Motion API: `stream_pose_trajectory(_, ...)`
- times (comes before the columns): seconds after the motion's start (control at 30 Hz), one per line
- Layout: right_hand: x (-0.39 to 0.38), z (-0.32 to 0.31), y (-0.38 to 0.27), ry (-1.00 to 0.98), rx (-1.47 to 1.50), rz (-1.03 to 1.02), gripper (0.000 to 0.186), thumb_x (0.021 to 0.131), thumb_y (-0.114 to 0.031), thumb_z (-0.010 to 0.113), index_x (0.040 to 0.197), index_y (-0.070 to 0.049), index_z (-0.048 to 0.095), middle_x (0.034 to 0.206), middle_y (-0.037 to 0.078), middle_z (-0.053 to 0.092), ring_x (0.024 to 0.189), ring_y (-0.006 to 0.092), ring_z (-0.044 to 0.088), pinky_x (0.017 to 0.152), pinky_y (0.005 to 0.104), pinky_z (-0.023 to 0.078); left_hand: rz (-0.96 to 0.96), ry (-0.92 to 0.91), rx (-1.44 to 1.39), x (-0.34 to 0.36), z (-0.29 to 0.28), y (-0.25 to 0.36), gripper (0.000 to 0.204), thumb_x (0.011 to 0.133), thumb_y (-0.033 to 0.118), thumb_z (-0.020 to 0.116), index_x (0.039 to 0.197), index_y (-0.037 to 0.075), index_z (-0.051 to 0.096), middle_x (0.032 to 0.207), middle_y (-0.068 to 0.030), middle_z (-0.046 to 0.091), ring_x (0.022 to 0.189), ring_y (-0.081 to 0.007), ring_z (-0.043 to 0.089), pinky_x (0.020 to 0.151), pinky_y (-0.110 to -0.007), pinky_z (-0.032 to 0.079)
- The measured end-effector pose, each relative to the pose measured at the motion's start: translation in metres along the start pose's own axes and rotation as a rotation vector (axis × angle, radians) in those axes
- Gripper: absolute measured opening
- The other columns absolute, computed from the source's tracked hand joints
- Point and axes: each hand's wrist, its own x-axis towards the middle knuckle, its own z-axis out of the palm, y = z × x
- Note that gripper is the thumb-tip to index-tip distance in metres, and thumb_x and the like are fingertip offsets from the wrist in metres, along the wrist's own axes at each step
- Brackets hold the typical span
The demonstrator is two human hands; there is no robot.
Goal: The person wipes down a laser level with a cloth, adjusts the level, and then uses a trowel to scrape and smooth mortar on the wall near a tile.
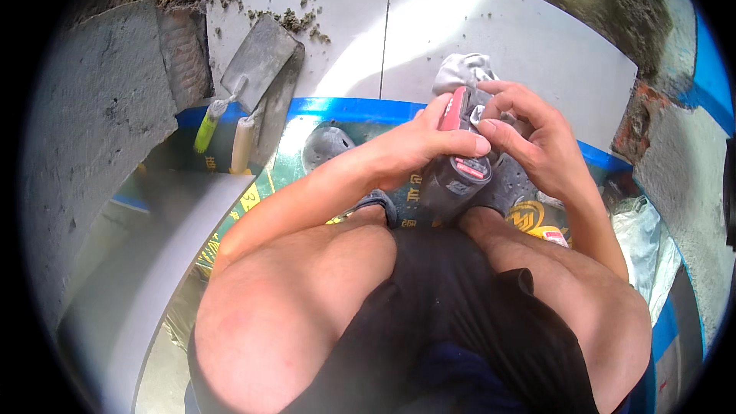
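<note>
My left hand [429, 146] is closed around a dark device [464, 180] with a red side and red labels on its end, held above my feet. My right hand [537, 138] has its fingers curled at the device's upper part, pinching a pale grey cloth [464, 69]; the cloth bunches up behind and above the device. Part of the device is hidden behind my fingers and thumbs. Below it are my grey perforated shoes [322, 146].
Two trowels [253, 57] lie at the left of light tiles [345, 23] scattered with mortar crumbs. A tile piece [146, 253] leans at lower left. Rough concrete edges [100, 107] flank both sides. A printed green and blue sheet [418, 199] is underfoot; a white sack [644, 238] sits at right.
</note>
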Motion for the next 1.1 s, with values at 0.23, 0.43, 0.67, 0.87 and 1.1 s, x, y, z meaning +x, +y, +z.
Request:
stream_pose_trajectory(0.23, -0.007, 0.006, 0.003, 0.162, 0.053, -0.003, 0.018, 0.091, -0.003, 0.071, 0.108, 0.001, 0.067, 0.114, 0.009, 0.07, 0.102, 0.0168, 0.066, 0.095, 0.0322, 0.052, -0.014, 0.075, -0.069, 0.004, -0.014, -0.012, 0.097, 0.087, 0.059, 0.078, 0.157, 0.009, 0.033, 0.148, -0.0105, 0.047, 0.128, -0.0235, 0.052, 0.105, -0.052, 0.044)
stream_pose_trajectory(0.43, -0.015, -0.005, -0.004, 0.21, 0.244, -0.1, 0.009, 0.09, 0.003, 0.07, 0.092, 0.0, 0.062, 0.135, 0.014, 0.064, 0.105, 0.0135, 0.063, 0.092, 0.0286, 0.051, -0.022, -0.141, -0.204, 0.026, -0.044, -0.025, 0.08, 0.094, 0.06, 0.071, 0.152, 0.01, 0.045, 0.142, -0.0084, 0.056, 0.127, -0.0218, 0.055, 0.102, -0.049, 0.049)
stream_pose_trajectory(0.67, -0.021, -0.005, -0.008, 0.184, 0.317, -0.141, 0.019, 0.088, 0.001, 0.073, 0.102, -0.003, 0.061, 0.137, 0.013, 0.062, 0.113, 0.0161, 0.06, 0.1, 0.0314, 0.047, 0.046, -0.46, -0.608, 0.047, -0.049, -0.042, 0.063, 0.094, 0.03, 0.079, 0.145, 0.003, 0.052, 0.135, -0.0133, 0.066, 0.124, -0.0217, 0.066, 0.108, -0.042, 0.053)
stream_pose_trajectory(0.87, -0.013, -0.008, -0.009, 0.295, 0.48, 0.189, 0.035, 0.089, -0.012, 0.079, 0.116, -0.006, 0.058, 0.112, 0.006, 0.065, 0.088, 0.0126, 0.065, 0.073, 0.0254, 0.052, 0.128, -0.373, -0.686, 0.043, -0.034, -0.034, 0.055, 0.096, 0.024, 0.076, 0.141, 0.001, 0.055, 0.131, -0.0148, 0.068, 0.12, -0.0241, 0.068, 0.109, -0.043, 0.054)
stream_pose_trajectory(1.1, -0.012, -0.011, -0.002, 0.323, 0.18, 0.125, 0.02, 0.093, -0.018, 0.079, 0.097, -0.003, 0.066, 0.09, 0.0, 0.066, 0.07, 0.005, 0.06, 0.06, 0.0211, 0.046, 0.229, -0.151, -0.492, 0.034, -0.027, -0.024, 0.05, 0.094, 0.021, 0.078, 0.135, 0.001, 0.059, 0.123, -0.0116, 0.071, 0.113, -0.0208, 0.07, 0.103, -0.038, 0.057)
